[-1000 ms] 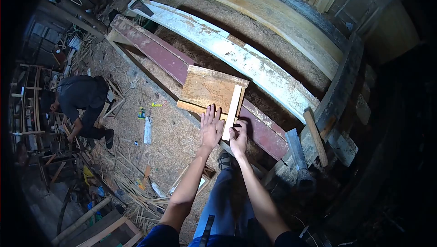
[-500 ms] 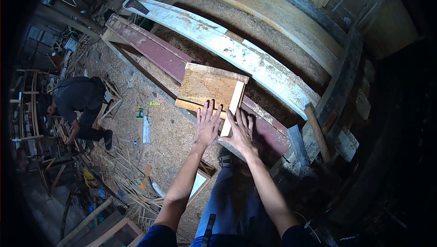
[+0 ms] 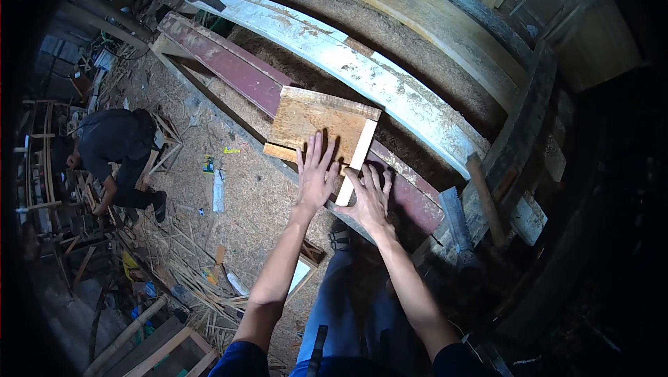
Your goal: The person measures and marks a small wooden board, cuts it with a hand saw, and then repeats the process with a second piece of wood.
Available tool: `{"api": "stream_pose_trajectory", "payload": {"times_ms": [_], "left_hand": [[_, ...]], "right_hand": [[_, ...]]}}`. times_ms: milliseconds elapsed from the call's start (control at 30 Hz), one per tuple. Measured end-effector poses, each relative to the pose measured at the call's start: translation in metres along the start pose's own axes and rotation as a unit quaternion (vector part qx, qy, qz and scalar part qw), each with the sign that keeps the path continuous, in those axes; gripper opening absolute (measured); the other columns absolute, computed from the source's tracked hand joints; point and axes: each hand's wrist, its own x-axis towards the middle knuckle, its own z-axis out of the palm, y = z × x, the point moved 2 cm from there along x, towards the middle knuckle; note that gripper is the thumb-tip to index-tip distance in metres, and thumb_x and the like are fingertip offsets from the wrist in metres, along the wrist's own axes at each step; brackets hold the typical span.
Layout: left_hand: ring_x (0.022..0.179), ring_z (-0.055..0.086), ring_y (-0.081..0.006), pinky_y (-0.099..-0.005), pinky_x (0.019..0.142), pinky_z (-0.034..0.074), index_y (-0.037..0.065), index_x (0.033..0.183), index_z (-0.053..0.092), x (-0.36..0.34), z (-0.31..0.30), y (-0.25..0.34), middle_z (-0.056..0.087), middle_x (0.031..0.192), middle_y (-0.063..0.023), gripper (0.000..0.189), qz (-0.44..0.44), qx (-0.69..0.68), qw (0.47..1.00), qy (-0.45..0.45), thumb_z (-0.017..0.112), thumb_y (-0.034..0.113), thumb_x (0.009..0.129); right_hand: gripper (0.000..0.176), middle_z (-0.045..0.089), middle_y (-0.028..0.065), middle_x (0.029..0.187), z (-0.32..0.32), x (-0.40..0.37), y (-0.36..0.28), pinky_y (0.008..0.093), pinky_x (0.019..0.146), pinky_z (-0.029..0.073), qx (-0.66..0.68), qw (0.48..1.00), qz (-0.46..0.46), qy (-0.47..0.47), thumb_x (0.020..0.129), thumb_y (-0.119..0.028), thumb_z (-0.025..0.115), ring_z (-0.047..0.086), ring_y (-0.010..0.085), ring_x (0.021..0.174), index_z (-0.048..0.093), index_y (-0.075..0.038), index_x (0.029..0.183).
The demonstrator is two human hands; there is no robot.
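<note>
A square wooden board (image 3: 323,114) lies across the maroon plank with a darker strip along its far edge. My left hand (image 3: 316,179) rests flat over its near edge, fingers spread and pointing away from me. Along the board's right side runs a pale wood strip (image 3: 363,144), angled toward me. At its near end is my right hand (image 3: 370,203), thumb on the left, index finger across the strip and the other fingers spread on the right. Another wood strip (image 3: 280,152) lines the board's near edge, partly hidden by my left hand.
Beneath the board is a long maroon plank (image 3: 240,74); a white-painted beam (image 3: 383,85) lies beyond. On the right are a handsaw (image 3: 456,220) and a wooden stick (image 3: 487,199). A person (image 3: 118,151) bends over at the left. Wood scraps (image 3: 202,286) litter the sawdust floor.
My left hand has slid farther up over the board. My right hand stays by the strip's near end, its fingers slightly shifted. The whole view has shifted a little.
</note>
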Motion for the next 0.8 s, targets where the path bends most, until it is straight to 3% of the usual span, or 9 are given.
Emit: {"api": "stream_pose_trajectory", "payload": {"times_ms": [200, 267, 600, 667, 733, 800], "left_hand": [[0.163, 0.013, -0.0318, -0.0542, 0.131, 0.004, 0.015, 0.164, 0.036, 0.022, 0.027, -0.005, 0.019, 0.175, -0.0152, 0.057, 0.012, 0.017, 0.999, -0.025, 0.040, 0.033, 0.110], [0.162, 0.018, -0.0318, -0.0523, 0.130, 0.007, 0.014, 0.163, 0.039, 0.019, 0.041, -0.008, 0.023, 0.174, -0.0135, 0.056, 0.025, 0.118, 0.991, -0.051, 0.036, 0.035, 0.111], [0.161, 0.020, -0.0296, -0.0511, 0.130, 0.012, 0.019, 0.165, 0.035, 0.020, 0.036, -0.006, 0.024, 0.174, -0.0107, 0.057, 0.018, 0.102, 0.993, -0.059, 0.035, 0.037, 0.111], [0.161, 0.020, -0.0311, -0.0515, 0.130, 0.011, 0.018, 0.165, 0.035, 0.020, 0.036, -0.007, 0.025, 0.174, -0.0115, 0.057, 0.022, 0.097, 0.993, -0.055, 0.035, 0.037, 0.111], [0.161, 0.020, -0.0326, -0.0515, 0.130, 0.009, 0.014, 0.164, 0.036, 0.022, 0.024, -0.005, 0.027, 0.173, -0.0135, 0.058, -0.009, -0.056, 0.998, -0.039, 0.035, 0.038, 0.111], [0.161, 0.020, -0.0336, -0.0515, 0.131, 0.008, 0.012, 0.164, 0.036, 0.028, -0.001, -0.002, 0.028, 0.172, -0.0154, 0.059, -0.019, -0.055, 0.998, -0.014, 0.035, 0.039, 0.111]], "right_hand": [[0.108, 0.046, 0.0224, 0.156, 0.001, -0.002, 0.006, 0.0650, 0.124, 0.014, -0.001, 1.000, -0.018, 0.009, 0.060, -0.048, 0.096, 0.036, 0.0380, 0.151, 0.050, -0.025, 0.154], [0.109, 0.045, 0.0220, 0.157, 0.000, -0.001, 0.007, 0.0652, 0.124, 0.014, 0.000, 1.000, -0.014, 0.012, 0.061, -0.048, 0.096, 0.036, 0.0380, 0.151, 0.048, -0.026, 0.156], [0.111, 0.048, 0.0206, 0.157, -0.006, 0.001, 0.005, 0.0631, 0.124, 0.015, 0.035, 0.999, 0.008, -0.019, 0.061, -0.042, 0.098, 0.041, 0.0361, 0.149, 0.046, -0.028, 0.158], [0.114, 0.043, 0.0210, 0.161, -0.008, 0.000, 0.010, 0.0627, 0.124, 0.015, 0.040, 0.998, 0.011, -0.042, 0.061, -0.045, 0.097, 0.038, 0.0376, 0.151, 0.043, -0.028, 0.160], [0.117, 0.034, 0.0218, 0.167, -0.019, 0.002, 0.009, 0.0640, 0.123, 0.016, 0.090, 0.995, 0.011, -0.038, 0.063, -0.049, 0.096, 0.034, 0.0393, 0.153, 0.039, -0.028, 0.163], [0.111, 0.025, 0.0220, 0.172, -0.029, 0.009, 0.014, 0.0677, 0.122, 0.016, 0.096, 0.995, 0.010, -0.040, 0.072, -0.056, 0.089, 0.030, 0.0408, 0.155, 0.037, -0.026, 0.164]]}}
